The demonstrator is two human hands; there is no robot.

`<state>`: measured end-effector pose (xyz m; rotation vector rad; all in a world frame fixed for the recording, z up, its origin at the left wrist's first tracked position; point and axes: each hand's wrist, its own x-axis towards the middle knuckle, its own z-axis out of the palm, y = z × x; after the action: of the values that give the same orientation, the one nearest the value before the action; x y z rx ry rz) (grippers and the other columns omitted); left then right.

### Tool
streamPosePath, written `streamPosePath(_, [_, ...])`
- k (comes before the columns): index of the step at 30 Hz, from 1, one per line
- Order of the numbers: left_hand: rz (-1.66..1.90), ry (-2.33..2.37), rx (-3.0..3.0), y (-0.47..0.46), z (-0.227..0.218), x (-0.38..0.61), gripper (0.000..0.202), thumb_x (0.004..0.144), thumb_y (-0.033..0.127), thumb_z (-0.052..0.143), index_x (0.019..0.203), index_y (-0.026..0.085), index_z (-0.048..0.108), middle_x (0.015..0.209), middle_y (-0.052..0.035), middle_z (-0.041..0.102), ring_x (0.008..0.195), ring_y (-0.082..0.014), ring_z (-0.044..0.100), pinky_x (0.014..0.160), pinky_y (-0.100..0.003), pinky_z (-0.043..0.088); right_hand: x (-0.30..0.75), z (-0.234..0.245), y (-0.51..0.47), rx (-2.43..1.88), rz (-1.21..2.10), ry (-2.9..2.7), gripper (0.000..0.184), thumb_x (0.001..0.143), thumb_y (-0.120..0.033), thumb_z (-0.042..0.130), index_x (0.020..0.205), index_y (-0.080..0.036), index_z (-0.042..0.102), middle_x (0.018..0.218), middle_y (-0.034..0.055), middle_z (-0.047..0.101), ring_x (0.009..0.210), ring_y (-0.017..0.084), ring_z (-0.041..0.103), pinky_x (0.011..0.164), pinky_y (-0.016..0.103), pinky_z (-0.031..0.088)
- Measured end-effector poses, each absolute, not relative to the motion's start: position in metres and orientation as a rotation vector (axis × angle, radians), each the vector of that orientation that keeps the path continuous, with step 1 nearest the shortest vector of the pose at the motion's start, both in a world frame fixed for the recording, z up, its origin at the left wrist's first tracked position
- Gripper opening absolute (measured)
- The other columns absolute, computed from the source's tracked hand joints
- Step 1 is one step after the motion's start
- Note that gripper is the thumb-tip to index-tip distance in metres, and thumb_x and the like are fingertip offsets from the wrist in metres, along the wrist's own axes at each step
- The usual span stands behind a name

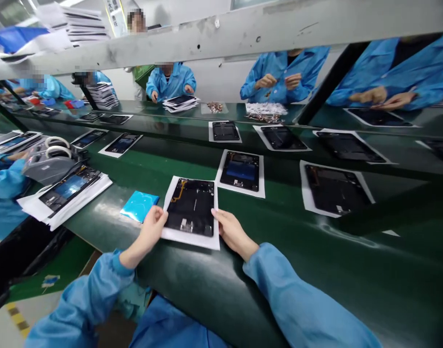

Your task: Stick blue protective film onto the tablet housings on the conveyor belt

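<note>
Directly before me, a black tablet back housing [192, 205] with an orange flex cable at its upper left lies on a white paper sheet [192, 240]. My left hand [153, 225] pinches the left edge of the housing and sheet, thumb and fingers together. At the opposite edge, my right hand [233, 230] grips the housing with its thumb on top; its other fingers are partly hidden beneath. A shiny blue film packet [139, 206] lies just left of the sheet, close to my left hand. Behind to the right is another tablet housing [242, 170] with a blue panel inside, on its own paper.
More tablet housings on paper line the belt, including one at right [335, 188]. At left stand a grey tape dispenser [50, 162] and a paper stack [79, 200] topped by a housing. A metal beam [221, 36] crosses overhead; co-workers in blue sit across.
</note>
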<state>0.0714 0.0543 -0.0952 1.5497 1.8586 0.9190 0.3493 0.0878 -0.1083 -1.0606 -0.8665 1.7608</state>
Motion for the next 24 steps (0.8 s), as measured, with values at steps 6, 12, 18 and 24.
streamPosePath(6, [0.689, 2.011, 1.691, 0.038, -0.075, 0.032, 0.025, 0.096, 0.04, 0.081, 0.109, 0.023, 0.07, 0.113, -0.0083, 0.072, 0.112, -0.0291, 0.069, 0.097, -0.043, 0.06, 0.383, -0.105, 0.041, -1.309, 1.654, -1.092, 0.054, 0.066, -0.073, 0.089, 0.068, -0.023, 0.069, 0.056, 0.0005, 0.054, 0.048, 0.014, 0.04, 0.043, 0.029, 0.031])
streamPosePath(12, [0.293, 2.096, 1.665, 0.098, -0.057, -0.011, 0.042, 0.105, 0.044, 0.073, 0.137, 0.017, 0.067, 0.138, -0.0116, 0.069, 0.121, -0.0269, 0.071, 0.105, -0.05, 0.064, 0.411, -0.101, 0.035, -1.478, 1.494, -1.285, 0.043, 0.069, -0.069, 0.08, 0.06, -0.028, 0.068, 0.053, 0.0036, 0.053, 0.044, 0.021, 0.044, 0.043, 0.038, 0.038])
streamPosePath(18, [0.122, 1.93, 1.643, 0.108, -0.05, -0.022, 0.043, 0.105, 0.045, 0.073, 0.137, 0.016, 0.068, 0.138, -0.0104, 0.07, 0.121, -0.0291, 0.071, 0.103, -0.049, 0.065, 0.428, -0.095, 0.031, -1.635, 1.092, -1.351, 0.033, 0.066, -0.058, 0.075, 0.087, -0.032, 0.076, 0.073, 0.0051, 0.066, 0.049, 0.026, 0.055, 0.054, 0.047, 0.054])
streamPosePath(24, [0.238, 1.9, 1.602, 0.109, -0.044, -0.035, 0.044, 0.105, 0.046, 0.073, 0.136, 0.016, 0.068, 0.137, -0.01, 0.07, 0.12, -0.0291, 0.072, 0.102, -0.048, 0.066, 0.398, -0.076, 0.01, -1.487, 0.937, -1.497, 0.035, 0.078, -0.05, 0.073, 0.108, -0.032, 0.079, 0.094, 0.0063, 0.07, 0.059, 0.023, 0.059, 0.074, 0.049, 0.06])
